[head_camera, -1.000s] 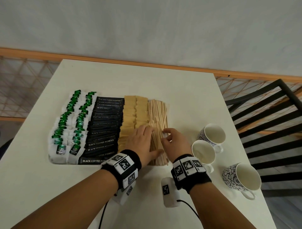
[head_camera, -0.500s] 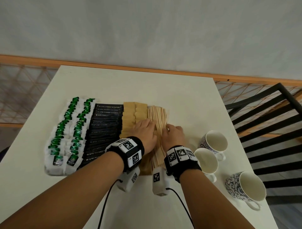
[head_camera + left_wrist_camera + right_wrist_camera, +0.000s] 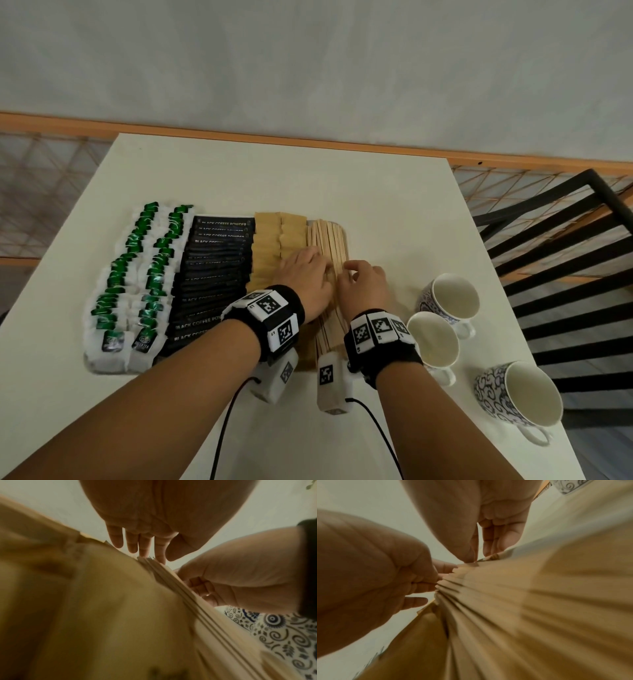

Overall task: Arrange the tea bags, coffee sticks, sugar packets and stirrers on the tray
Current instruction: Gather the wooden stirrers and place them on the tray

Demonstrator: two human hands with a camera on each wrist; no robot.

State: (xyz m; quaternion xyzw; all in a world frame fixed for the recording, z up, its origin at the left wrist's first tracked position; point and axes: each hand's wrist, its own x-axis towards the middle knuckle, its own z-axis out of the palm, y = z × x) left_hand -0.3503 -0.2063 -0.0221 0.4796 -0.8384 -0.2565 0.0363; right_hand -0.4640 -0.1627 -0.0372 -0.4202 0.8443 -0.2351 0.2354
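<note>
A tray (image 3: 346,236) holds rows of green-labelled tea bags (image 3: 137,274), black coffee sticks (image 3: 212,267), brown sugar packets (image 3: 270,240) and wooden stirrers (image 3: 329,236). My left hand (image 3: 305,274) lies flat across the sugar packets' right edge, and its straight fingers (image 3: 145,547) touch the stirrer pile (image 3: 171,577). On the pile's right side is my right hand (image 3: 359,281), with its bent fingers (image 3: 200,588) against the pile's edge. In the right wrist view both hands flank the stirrers (image 3: 488,595). Neither hand holds anything.
Three patterned white cups (image 3: 448,301), (image 3: 433,339), (image 3: 524,394) stand right of the tray on the white table (image 3: 239,178), close to my right wrist. A black slatted chair (image 3: 565,257) is beyond the table's right edge. Cables run from both wrist cameras.
Both hands have slid away from me along the stirrer pile, from its near end to its middle, and drawn closer together. The stirrers look more even.
</note>
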